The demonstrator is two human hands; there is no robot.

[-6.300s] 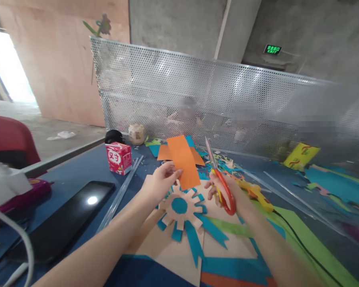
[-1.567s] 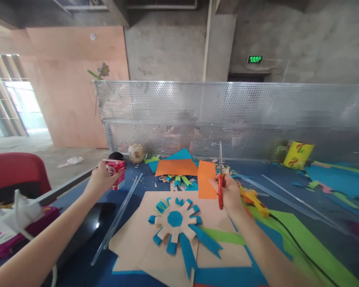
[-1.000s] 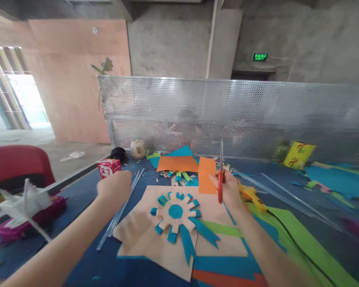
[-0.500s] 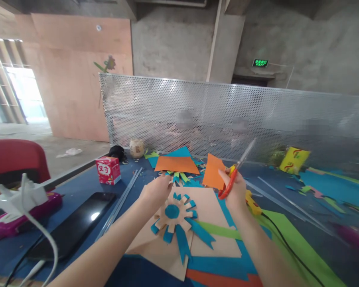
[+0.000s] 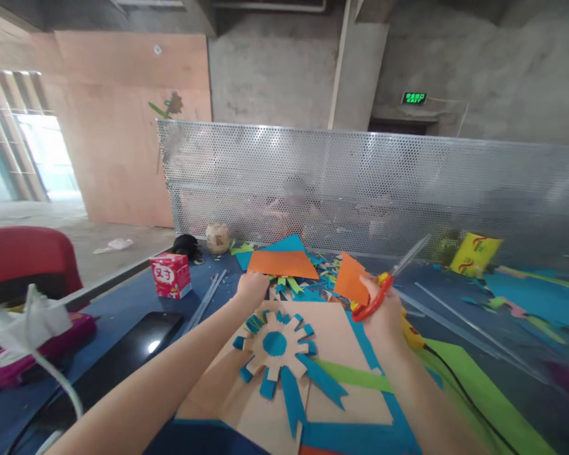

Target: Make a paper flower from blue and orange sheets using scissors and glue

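Note:
My right hand [image 5: 383,313] is closed around scissors [image 5: 382,291] with red and yellow handles, their blades pointing up and away to the right. A small orange paper piece [image 5: 351,278] is pinched at the same hand's fingertips. My left hand [image 5: 253,289] is closed at the near left corner of an orange sheet [image 5: 284,264]; its fingertips are hidden, so what they grip does not show. Between my forearms lies a paper rosette [image 5: 275,344], beige with blue-tipped loops, a blue centre and blue ribbon tails. Beneath it are beige sheets [image 5: 351,404] and a green strip [image 5: 355,374].
A yellow glue gun [image 5: 411,332] with a black cord lies by my right wrist. Left are a phone [image 5: 137,344], a red box [image 5: 171,276] and clear glue sticks [image 5: 206,300]. A perforated metal screen [image 5: 322,183] stands behind paper scraps; a yellow roll [image 5: 475,254] is far right.
My left hand has moved forward to the orange sheet's corner. My right hand, with the scissors and small orange piece, has shifted slightly right. The view has shifted a little.

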